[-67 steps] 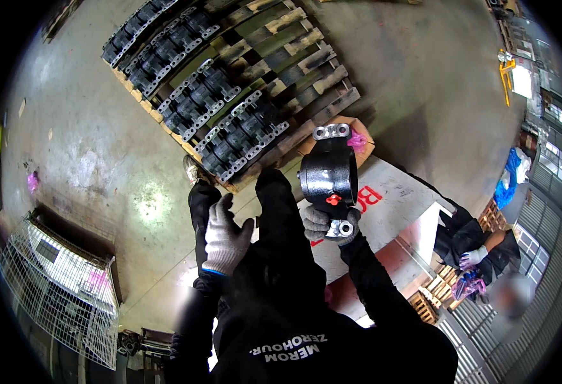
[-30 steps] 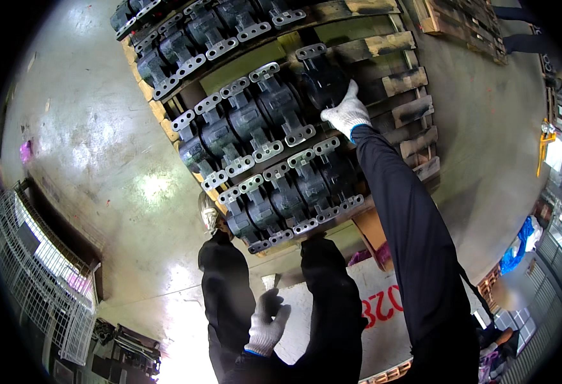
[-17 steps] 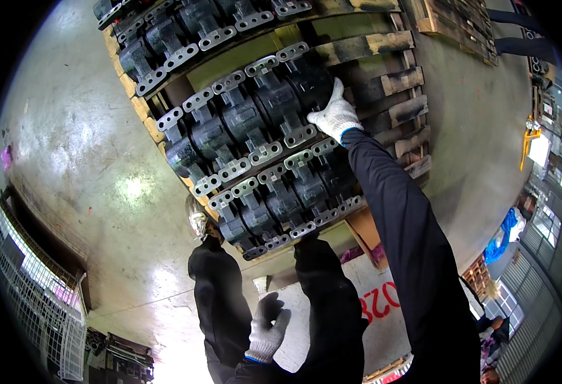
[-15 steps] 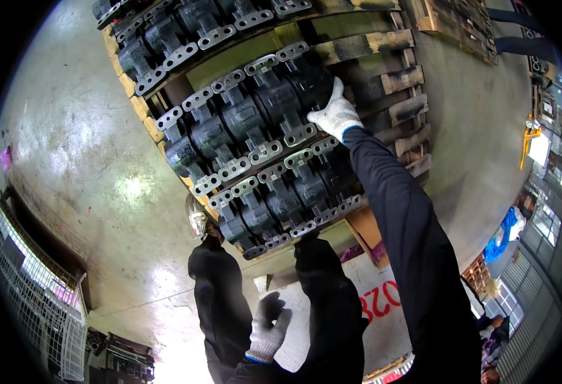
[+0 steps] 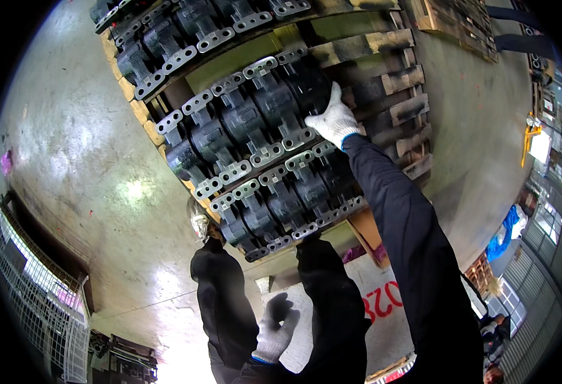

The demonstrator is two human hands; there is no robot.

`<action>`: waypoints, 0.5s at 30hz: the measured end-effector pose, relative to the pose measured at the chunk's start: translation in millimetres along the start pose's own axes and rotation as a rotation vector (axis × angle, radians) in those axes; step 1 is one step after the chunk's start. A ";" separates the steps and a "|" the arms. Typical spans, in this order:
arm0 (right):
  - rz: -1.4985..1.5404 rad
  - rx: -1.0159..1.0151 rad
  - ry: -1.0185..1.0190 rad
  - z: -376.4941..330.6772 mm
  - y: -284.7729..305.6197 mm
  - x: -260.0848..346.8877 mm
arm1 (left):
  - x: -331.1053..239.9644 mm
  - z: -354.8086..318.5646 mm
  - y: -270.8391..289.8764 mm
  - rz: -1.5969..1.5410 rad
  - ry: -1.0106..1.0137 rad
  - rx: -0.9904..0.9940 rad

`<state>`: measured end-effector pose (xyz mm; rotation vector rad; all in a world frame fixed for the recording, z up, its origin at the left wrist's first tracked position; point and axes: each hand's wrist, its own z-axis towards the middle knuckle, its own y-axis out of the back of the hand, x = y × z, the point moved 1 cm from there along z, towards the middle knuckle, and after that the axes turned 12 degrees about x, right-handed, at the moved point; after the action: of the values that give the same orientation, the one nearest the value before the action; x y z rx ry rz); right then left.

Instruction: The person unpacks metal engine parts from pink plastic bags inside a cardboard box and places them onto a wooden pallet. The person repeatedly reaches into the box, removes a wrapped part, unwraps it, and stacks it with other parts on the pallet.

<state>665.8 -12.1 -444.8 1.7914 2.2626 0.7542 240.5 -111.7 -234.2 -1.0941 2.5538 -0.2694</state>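
Note:
My right hand (image 5: 334, 120), in a white knitted glove, is at the right end of the middle row of black track rollers. It grips the near end of the last track roller (image 5: 308, 82), thumb pointing left and one finger reaching up along its side. The other fingers are hidden. Each roller carries grey metal end plates (image 5: 267, 154) with holes. Low in the picture, my left hand (image 5: 274, 329), also gloved, hangs between my knees. Its fingers are loosely bent and apart, with nothing in them.
The rollers stand in rows on a wooden pallet (image 5: 399, 109) whose slats show at the right. By my legs is a white board (image 5: 383, 333) with red markings and a cardboard box (image 5: 366, 230). A wire cage (image 5: 44, 301) stands at left, another pallet (image 5: 460, 29) at upper right.
The last roller's far plate has tipped slightly toward me, with my right hand shifted slightly at its near end. My left hand has moved a little to the right, still empty.

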 end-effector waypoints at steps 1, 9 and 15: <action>0.017 -0.003 0.013 2.7 -2.5 -3.8 | -0.5 -0.5 -1.2 0.008 0.000 0.003; 0.032 0.040 -0.011 5.2 -2.9 -1.9 | -6.4 4.4 -8.0 -0.002 -0.009 -0.021; 0.083 0.069 0.063 11.8 2.3 -10.0 | -10.5 3.5 -7.3 -0.012 0.027 -0.021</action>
<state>675.4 -17.8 -455.7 1.9293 2.2933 0.7664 253.4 -109.2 -232.7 -1.1218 2.5795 -0.2622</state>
